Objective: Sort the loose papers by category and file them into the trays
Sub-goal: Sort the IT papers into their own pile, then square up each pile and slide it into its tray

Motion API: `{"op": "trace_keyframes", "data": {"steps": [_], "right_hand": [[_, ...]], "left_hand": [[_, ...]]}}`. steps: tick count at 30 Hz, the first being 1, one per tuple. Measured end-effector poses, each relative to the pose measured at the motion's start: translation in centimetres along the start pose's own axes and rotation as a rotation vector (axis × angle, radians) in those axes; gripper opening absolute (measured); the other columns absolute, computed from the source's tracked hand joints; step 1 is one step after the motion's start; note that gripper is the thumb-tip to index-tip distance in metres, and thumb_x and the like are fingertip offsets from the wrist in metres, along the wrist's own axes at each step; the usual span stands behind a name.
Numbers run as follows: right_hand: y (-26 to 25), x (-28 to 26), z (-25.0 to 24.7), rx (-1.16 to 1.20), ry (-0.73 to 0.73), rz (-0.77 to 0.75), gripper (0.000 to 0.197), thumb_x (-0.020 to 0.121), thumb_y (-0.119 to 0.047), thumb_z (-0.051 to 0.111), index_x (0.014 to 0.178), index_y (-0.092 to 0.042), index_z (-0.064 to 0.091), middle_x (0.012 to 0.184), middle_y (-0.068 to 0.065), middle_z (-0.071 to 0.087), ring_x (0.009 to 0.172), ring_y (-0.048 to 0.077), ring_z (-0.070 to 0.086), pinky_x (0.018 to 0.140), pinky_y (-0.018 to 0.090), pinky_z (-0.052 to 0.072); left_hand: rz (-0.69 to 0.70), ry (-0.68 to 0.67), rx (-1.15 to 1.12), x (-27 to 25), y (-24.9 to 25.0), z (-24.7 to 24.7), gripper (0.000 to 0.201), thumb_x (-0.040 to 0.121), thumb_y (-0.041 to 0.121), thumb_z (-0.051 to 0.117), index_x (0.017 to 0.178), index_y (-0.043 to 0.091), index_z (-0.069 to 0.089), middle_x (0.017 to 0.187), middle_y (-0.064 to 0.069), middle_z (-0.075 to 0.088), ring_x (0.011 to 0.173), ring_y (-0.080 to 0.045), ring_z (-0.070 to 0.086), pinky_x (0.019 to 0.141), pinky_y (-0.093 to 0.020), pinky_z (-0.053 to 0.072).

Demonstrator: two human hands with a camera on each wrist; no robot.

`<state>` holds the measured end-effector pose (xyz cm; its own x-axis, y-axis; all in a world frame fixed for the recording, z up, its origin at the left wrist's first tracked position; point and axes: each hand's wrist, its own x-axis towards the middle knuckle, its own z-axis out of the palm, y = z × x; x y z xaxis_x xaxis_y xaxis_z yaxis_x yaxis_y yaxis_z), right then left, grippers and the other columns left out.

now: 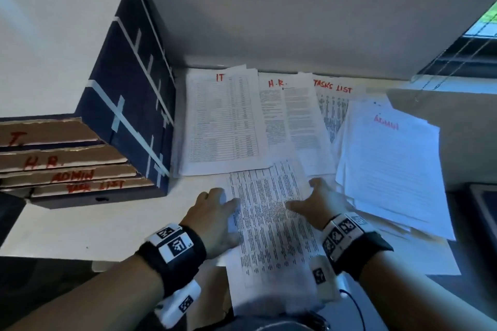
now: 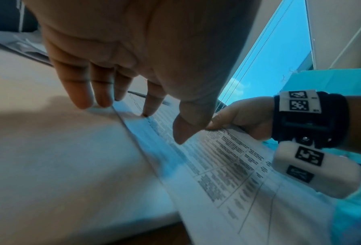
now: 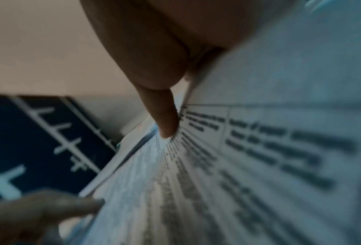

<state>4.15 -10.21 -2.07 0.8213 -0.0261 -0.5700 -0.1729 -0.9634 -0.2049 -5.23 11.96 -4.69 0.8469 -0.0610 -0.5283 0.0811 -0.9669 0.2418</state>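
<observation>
A printed table sheet (image 1: 269, 223) lies at the front of the white table (image 1: 80, 228), hanging over its near edge. My left hand (image 1: 215, 209) rests with straight fingers on the sheet's left edge (image 2: 228, 165). My right hand (image 1: 302, 195) pinches the right edge, thumb (image 3: 167, 119) on top and fingers hidden beneath the paper. Behind the sheet lie piles marked IT (image 1: 223, 121), H.R. (image 1: 295, 121), TASKS LIST (image 1: 333, 105) and ADMIN (image 1: 390, 164). Stacked cardboard trays (image 1: 67, 164) at the left carry the same labels.
The trays sit in a dark blue taped box (image 1: 129, 105) beside the IT pile. A wall closes the back of the table. A window with blinds (image 1: 470, 43) is at the upper right. A dark object (image 1: 484, 209) borders the ADMIN pile.
</observation>
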Motion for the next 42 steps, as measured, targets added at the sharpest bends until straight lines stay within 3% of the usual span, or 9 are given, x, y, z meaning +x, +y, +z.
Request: {"op": "trace_keyframes", "data": {"steps": [5, 8, 10, 15, 20, 23, 26, 35, 42], "right_hand": [[1.7, -0.1, 0.6, 0.127, 0.061, -0.101, 0.024, 0.092, -0.038, 0.061, 0.092, -0.015, 0.059, 0.093, 0.005, 0.061, 0.086, 0.023, 0.053, 0.064, 0.025, 0.033], [4.3, -0.9, -0.2, 0.22, 0.252, -0.138, 0.034, 0.09, -0.028, 0.065, 0.065, -0.016, 0.045, 0.067, 0.001, 0.047, 0.075, 0.024, 0.047, 0.063, 0.031, 0.025], [5.7, -2.0, -1.6, 0.292, 0.379, -0.164, 0.038, 0.089, -0.025, 0.067, 0.059, -0.017, 0.045, 0.059, -0.002, 0.048, 0.068, 0.026, 0.045, 0.058, 0.035, 0.024], [8.1, -3.1, -4.0, 0.743, 0.445, -0.278, 0.025, 0.089, -0.034, 0.065, 0.084, -0.01, 0.07, 0.076, 0.008, 0.072, 0.079, 0.034, 0.068, 0.073, 0.043, 0.055], [7.4, -2.3, -4.4, 1.259, 0.26, -0.193, 0.02, 0.095, -0.019, 0.063, 0.108, -0.006, 0.068, 0.101, 0.023, 0.073, 0.094, 0.043, 0.069, 0.085, 0.064, 0.053], [7.2, -3.1, -2.2, 1.233, 0.059, -0.166, 0.041, 0.079, -0.026, 0.079, 0.109, -0.003, 0.064, 0.09, 0.026, 0.07, 0.073, 0.041, 0.068, 0.066, 0.059, 0.056], [6.3, -5.5, 1.2, 1.098, -0.176, -0.164, 0.03, 0.077, -0.021, 0.076, 0.102, -0.007, 0.066, 0.074, 0.006, 0.068, 0.06, 0.019, 0.065, 0.055, 0.034, 0.052], [5.5, -0.2, -1.8, 1.109, 0.043, -0.098, 0.022, 0.081, -0.019, 0.069, 0.079, 0.003, 0.066, 0.071, 0.018, 0.058, 0.063, 0.027, 0.052, 0.06, 0.04, 0.043], [7.3, 4.9, -6.6, 1.281, 0.169, 0.031, 0.017, 0.095, -0.006, 0.054, 0.078, 0.0, 0.055, 0.078, 0.013, 0.057, 0.07, 0.025, 0.057, 0.061, 0.031, 0.051]], "left_hand": [[-0.017, -0.018, -0.145, -0.2, 0.1, -0.3, 0.067, 0.084, 0.058, 0.062, 0.143, 0.033, 0.043, 0.157, -0.003, 0.021, 0.138, -0.027, 0.031, 0.112, -0.035, 0.034], [0.006, -0.01, -0.172, 0.1, 0.3, -1.4, 0.034, 0.082, 0.056, 0.059, 0.095, 0.025, 0.056, 0.129, -0.007, 0.052, 0.104, -0.023, 0.054, 0.092, -0.036, 0.05], [-0.009, 0.043, -0.289, 0.2, 0.1, -1.6, 0.035, 0.084, 0.056, 0.061, 0.1, 0.025, 0.058, 0.123, -0.004, 0.056, 0.1, -0.021, 0.056, 0.09, -0.034, 0.05], [0.01, -0.006, -0.649, 0.6, 1.7, -2.5, 0.08, 0.082, 0.064, 0.067, 0.147, 0.026, 0.042, 0.141, 0.003, 0.052, 0.12, -0.015, 0.056, 0.095, -0.027, 0.044], [0.119, -0.047, -1.104, 1.9, 3.7, -3.1, 0.019, 0.088, 0.033, 0.071, 0.101, 0.018, 0.069, 0.073, -0.001, 0.062, 0.065, -0.021, 0.055, 0.066, -0.028, 0.045], [0.023, 0.059, -1.299, 2.6, 2.6, -3.3, 0.017, 0.089, 0.02, 0.071, 0.102, 0.008, 0.073, 0.105, -0.009, 0.074, 0.098, -0.032, 0.069, 0.095, -0.04, 0.051], [-0.029, 0.15, -1.281, 2.3, 0.6, -3.5, 0.013, 0.098, 0.012, 0.062, 0.09, 0.004, 0.069, 0.086, -0.005, 0.072, 0.083, -0.027, 0.064, 0.081, -0.034, 0.05], [-0.04, 0.26, -1.217, 4.1, 2.4, -5.2, 0.02, 0.091, 0.027, 0.067, 0.104, 0.013, 0.072, 0.103, -0.009, 0.076, 0.098, -0.034, 0.071, 0.093, -0.053, 0.055], [-0.02, 0.417, -1.068, 6.6, 7.0, -8.7, 0.048, 0.091, 0.031, 0.068, 0.134, 0.026, 0.047, 0.128, 0.0, 0.056, 0.102, -0.016, 0.061, 0.078, -0.03, 0.05]]}}
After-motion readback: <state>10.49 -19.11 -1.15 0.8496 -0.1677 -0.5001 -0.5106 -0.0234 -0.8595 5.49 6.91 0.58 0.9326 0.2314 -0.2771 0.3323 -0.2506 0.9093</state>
